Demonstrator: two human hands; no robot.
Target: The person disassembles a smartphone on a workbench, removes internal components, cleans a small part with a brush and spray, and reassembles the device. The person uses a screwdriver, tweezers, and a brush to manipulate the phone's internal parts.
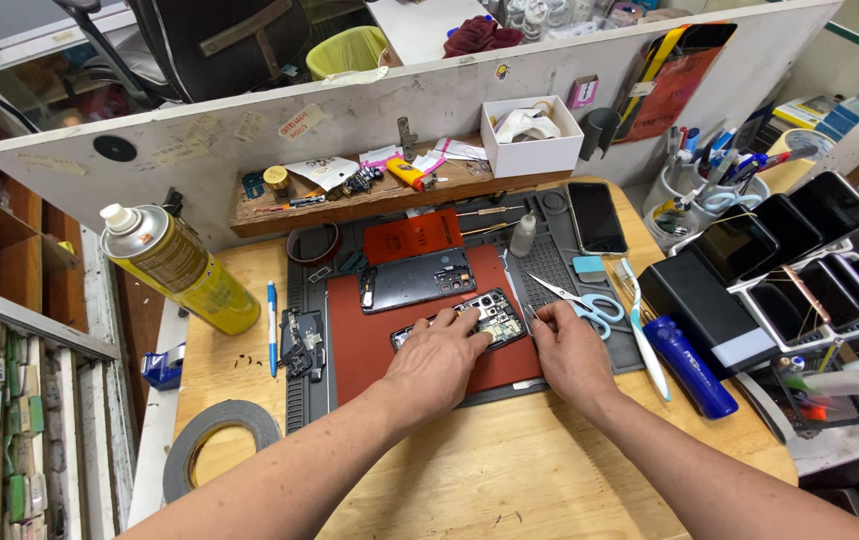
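Because its back cover is off and its boards lie bare, the opened phone (470, 322) rests flat on the red work mat (370, 345), pinned there by the left hand (437, 362), whose fingers spread over its lower-left half and press down rather than curl round it, most likely to keep it from sliding. Its long axis runs from lower left to upper right across the mat, the end with the camera openings pointing up and to the right. The right hand (572, 352) sits just beside that right end, thumb and forefinger pinched together near the phone's edge (whether they grip some small part or tool I cannot tell, the tips being too small to read). Just above the phone lies a dark phone frame (416, 279), roughly parallel to it, and beyond that a red card (412, 236). To the right, within easy reach, lie scissors (582, 301) with pale blue handles, a blue-handled brush (639, 326) and a whole black phone (596, 216). Well apart to the left stand a yellow spray can (182, 265), a blue pen (273, 325) and a roll of tape (220, 443) on the wooden table (510, 470).
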